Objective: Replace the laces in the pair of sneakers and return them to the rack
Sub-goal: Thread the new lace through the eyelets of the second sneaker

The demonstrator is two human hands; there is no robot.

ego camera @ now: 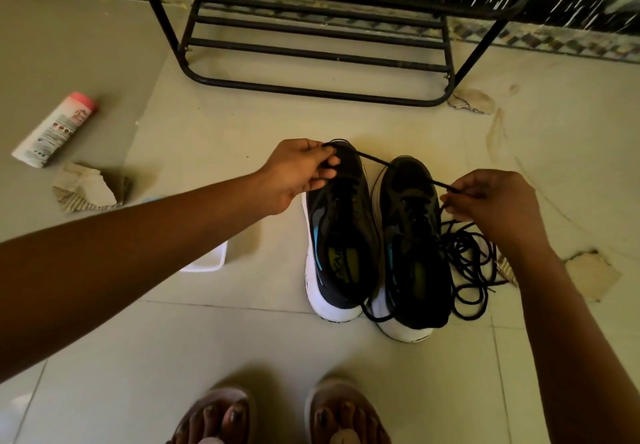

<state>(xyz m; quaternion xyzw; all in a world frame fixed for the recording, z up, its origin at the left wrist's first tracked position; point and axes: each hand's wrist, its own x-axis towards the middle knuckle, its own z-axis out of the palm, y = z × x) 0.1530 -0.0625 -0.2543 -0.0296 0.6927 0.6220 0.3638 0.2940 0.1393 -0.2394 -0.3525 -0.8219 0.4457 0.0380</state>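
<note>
White tub (207,261) sits mostly hidden under the left forearm; can't tell its contents. Rack (311,90) stands on the floor beyond the shoes. Both arms reach forward and down. Left hand (298,173) pinches a black lace (375,161) above the toe of the left sneaker (339,236), fingers curled. Right hand (491,198) pinches it over the right sneaker (412,246). The lace runs taut between them. Loose laces (467,260) are coiled on the floor, touching the right sneaker.
</note>
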